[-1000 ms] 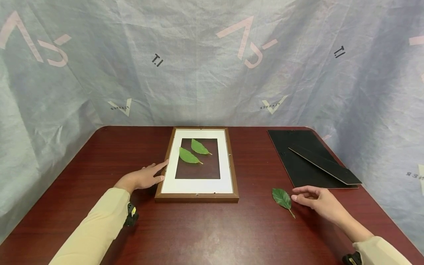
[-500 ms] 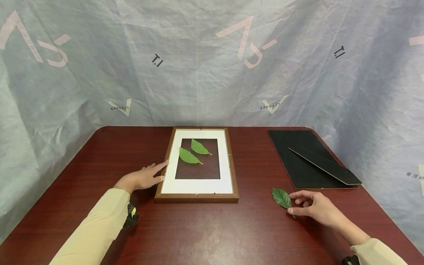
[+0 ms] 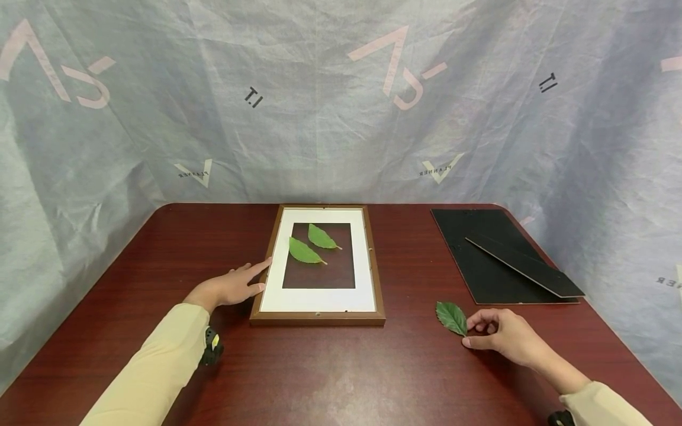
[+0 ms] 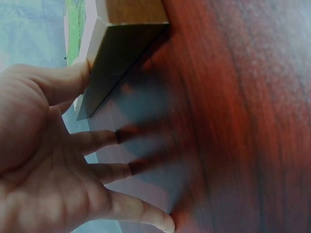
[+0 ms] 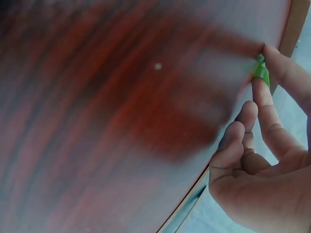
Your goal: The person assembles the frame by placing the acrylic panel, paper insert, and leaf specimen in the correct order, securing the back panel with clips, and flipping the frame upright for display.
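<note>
A wooden picture frame with a white mat lies on the table. Two light green leaves rest in its upper left part, across the dark window. My left hand is spread at the frame's left side. In the left wrist view its thumb touches the frame's edge while the other fingertips reach the table. To the right, my right hand pinches a darker green leaf near its stem between thumb and forefinger, the blade pointing up and left. The right wrist view shows only a bit of this leaf between the fingertips.
At the right rear lies a black backing board with a hinged stand flap raised across it. The dark red table ends at a grey printed cloth hanging behind and at both sides.
My right hand has come down to the stem of the darker leaf, its thumb and forefinger closing there. The leaf has shifted slightly left. My left hand stays at the frame.
</note>
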`<action>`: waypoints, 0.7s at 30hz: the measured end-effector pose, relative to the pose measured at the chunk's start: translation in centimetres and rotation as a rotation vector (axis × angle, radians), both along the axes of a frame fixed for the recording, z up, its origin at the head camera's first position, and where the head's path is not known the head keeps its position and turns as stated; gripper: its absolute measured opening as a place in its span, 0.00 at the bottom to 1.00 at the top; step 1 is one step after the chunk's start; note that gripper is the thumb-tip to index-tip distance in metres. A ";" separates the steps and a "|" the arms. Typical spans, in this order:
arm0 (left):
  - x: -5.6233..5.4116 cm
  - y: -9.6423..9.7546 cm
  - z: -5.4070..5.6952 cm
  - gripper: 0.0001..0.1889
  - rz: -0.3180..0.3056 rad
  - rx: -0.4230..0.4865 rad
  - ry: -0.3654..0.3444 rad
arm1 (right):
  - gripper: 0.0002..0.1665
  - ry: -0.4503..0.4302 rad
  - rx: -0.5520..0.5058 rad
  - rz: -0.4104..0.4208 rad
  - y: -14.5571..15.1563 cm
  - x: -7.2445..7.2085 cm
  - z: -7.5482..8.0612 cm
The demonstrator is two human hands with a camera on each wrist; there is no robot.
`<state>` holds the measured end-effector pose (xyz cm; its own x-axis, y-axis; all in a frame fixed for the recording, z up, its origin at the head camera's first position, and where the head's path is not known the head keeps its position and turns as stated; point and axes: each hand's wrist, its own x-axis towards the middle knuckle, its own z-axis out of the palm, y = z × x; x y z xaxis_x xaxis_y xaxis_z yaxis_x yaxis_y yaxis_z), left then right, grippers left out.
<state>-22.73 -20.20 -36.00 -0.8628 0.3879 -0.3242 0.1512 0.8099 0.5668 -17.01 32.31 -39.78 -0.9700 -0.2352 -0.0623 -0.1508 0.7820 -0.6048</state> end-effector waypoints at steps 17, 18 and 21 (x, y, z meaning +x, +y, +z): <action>-0.1 -0.1 -0.3 0.34 -0.010 -0.016 0.018 | 0.05 0.019 0.093 0.016 -1.2 0.1 0.8; -0.1 -0.1 -0.3 0.34 -0.014 -0.017 0.022 | 0.05 0.017 0.096 0.019 -1.2 0.0 0.9; -0.1 -0.1 -0.2 0.34 -0.017 -0.019 0.025 | 0.05 0.014 0.111 0.023 -1.1 -0.2 1.1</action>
<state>-22.82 -20.30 -36.17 -0.8638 0.3967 -0.3106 0.1789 0.8177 0.5471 -17.19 31.22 -38.64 -0.9653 -0.2500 -0.0754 -0.1776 0.8402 -0.5124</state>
